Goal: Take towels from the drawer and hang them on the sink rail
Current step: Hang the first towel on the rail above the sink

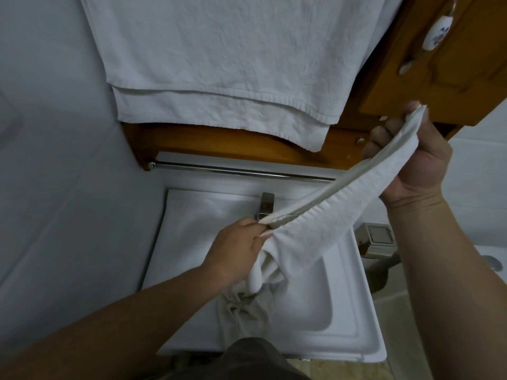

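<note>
Two white towels show here. One large towel (219,64) hangs folded over at the top, its two layered hems lying one above the other against a brown wooden cabinet (452,86). One white sink (343,305) sits below it, square-rimmed, with one metal tap (265,205) at its back edge. One chrome rail (233,171) runs across just behind the sink, under the wooden frame, and it is bare along the stretch that shows. One smaller towel (323,215) is stretched between the two hands, above the sink and in front of the rail, touching neither as far as can be told. Its long edge runs up from lower left to upper right, and its loose part hangs bunched down toward the basin. One right hand (411,160), raised near the cabinet's lower corner, grips the towel's upper end with fingers curled round it. One left hand (236,248), low over the sink, pinches the towel's lower edge between thumb and fingers. One grey wall switch (377,238) sits right of the sink. One white knob (437,34) with blue markings is on the cabinet.
</note>
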A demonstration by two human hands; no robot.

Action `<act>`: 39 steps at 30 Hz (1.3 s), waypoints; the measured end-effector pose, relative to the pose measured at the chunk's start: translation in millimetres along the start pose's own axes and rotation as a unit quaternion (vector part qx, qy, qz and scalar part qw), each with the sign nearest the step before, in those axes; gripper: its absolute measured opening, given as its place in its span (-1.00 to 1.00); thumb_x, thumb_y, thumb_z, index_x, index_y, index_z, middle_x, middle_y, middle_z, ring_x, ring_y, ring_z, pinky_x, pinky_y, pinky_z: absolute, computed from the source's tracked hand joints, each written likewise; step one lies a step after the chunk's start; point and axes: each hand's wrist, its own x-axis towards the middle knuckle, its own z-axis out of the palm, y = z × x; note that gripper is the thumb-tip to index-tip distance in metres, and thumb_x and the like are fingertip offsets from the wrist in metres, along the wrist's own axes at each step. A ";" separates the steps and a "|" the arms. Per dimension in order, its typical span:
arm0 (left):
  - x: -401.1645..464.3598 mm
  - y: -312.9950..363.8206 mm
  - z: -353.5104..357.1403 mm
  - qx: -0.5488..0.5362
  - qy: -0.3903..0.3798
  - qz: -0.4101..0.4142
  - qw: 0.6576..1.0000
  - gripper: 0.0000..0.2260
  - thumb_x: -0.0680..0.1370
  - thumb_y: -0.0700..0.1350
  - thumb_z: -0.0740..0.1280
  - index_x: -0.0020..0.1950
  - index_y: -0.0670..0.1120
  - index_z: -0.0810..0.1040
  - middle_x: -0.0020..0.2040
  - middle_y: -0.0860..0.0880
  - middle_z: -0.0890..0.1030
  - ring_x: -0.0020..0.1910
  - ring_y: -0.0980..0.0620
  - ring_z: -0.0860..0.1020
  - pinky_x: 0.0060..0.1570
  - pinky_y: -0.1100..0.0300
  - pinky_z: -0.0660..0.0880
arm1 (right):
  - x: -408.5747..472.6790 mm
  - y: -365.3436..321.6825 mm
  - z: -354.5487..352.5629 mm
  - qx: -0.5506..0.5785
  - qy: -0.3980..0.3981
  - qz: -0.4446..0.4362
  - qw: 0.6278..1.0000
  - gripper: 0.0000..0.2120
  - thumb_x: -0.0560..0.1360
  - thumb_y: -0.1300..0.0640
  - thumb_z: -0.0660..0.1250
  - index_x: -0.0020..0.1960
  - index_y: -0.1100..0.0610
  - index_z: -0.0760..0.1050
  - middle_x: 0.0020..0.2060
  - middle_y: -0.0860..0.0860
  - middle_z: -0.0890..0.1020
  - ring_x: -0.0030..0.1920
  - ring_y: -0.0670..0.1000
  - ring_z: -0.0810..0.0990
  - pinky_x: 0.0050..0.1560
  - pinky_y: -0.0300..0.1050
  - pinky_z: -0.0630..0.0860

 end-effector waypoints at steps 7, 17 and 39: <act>11.6 -17.6 -32.0 0.124 0.046 0.083 0.988 -0.79 0.40 -0.29 0.45 0.02 -0.15 0.67 -0.10 -0.11 0.63 -0.20 -0.14 0.61 -0.26 0.14 0.52 | -7.9 7.5 -25.9 -0.149 0.293 0.025 0.944 -0.93 0.55 0.07 0.39 0.03 -0.01 0.57 0.02 0.04 0.67 0.17 0.17 0.63 0.16 0.19 0.59; 39.6 -47.1 -76.4 0.173 0.029 0.133 0.975 -0.84 0.44 -0.22 0.42 0.00 -0.18 0.69 -0.16 -0.17 0.63 -0.26 -0.16 0.60 -0.32 0.07 0.55 | -18.4 33.4 -50.3 -0.324 0.303 0.052 0.895 -0.93 0.63 0.14 0.27 0.03 0.03 0.53 0.03 0.04 0.62 0.09 0.09 0.63 0.08 0.00 0.62; 39.5 -18.2 -73.2 0.249 0.011 0.173 0.953 -0.80 0.23 -0.39 0.54 -0.27 -0.16 0.64 0.18 -0.23 0.64 0.04 -0.23 0.67 -0.24 -0.09 0.65 | -3.7 10.3 34.8 -0.558 0.020 -0.122 0.821 -0.92 0.60 0.10 0.31 0.08 0.04 0.55 -0.15 -0.08 0.61 -0.16 -0.10 0.57 -0.15 -0.19 0.51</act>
